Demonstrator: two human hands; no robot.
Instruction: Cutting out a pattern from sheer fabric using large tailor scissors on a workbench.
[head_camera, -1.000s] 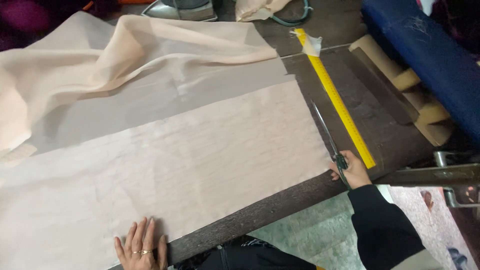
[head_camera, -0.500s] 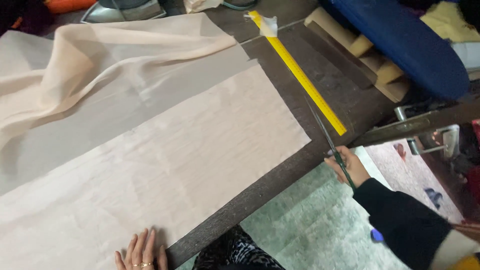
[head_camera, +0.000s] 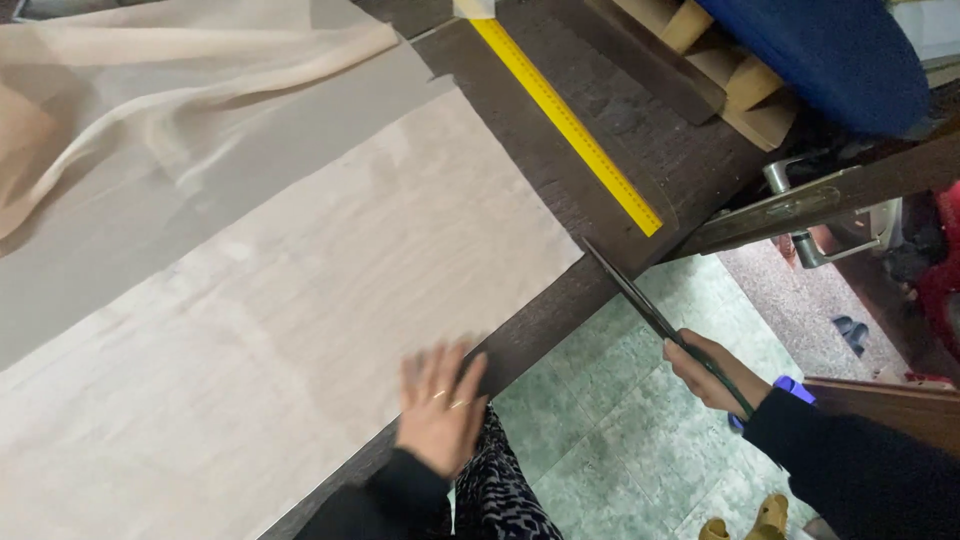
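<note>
A long sheet of pale beige cloth (head_camera: 300, 300) lies flat on a dark table (head_camera: 640, 140). My left hand (head_camera: 438, 408), with rings on two fingers, rests fingers spread on the cloth's near edge, slightly blurred. My right hand (head_camera: 708, 372) grips the handles of long dark scissors (head_camera: 640, 300), held off the table's near right corner over the floor, blades pointing toward the cloth's corner. A yellow measuring ruler (head_camera: 565, 120) lies diagonally on the table beside the cloth's right edge.
Loose peach fabric (head_camera: 150, 90) is bunched at the far left over a grey sheet (head_camera: 300, 150). Wooden blocks (head_camera: 730, 70) and a blue padded object (head_camera: 820, 50) sit at the upper right. Green tiled floor (head_camera: 620, 440) lies below the table edge.
My right hand has drawn the scissors off the table toward me, over the floor. My left hand slid right along the cloth's near edge. The view shifted closer.
</note>
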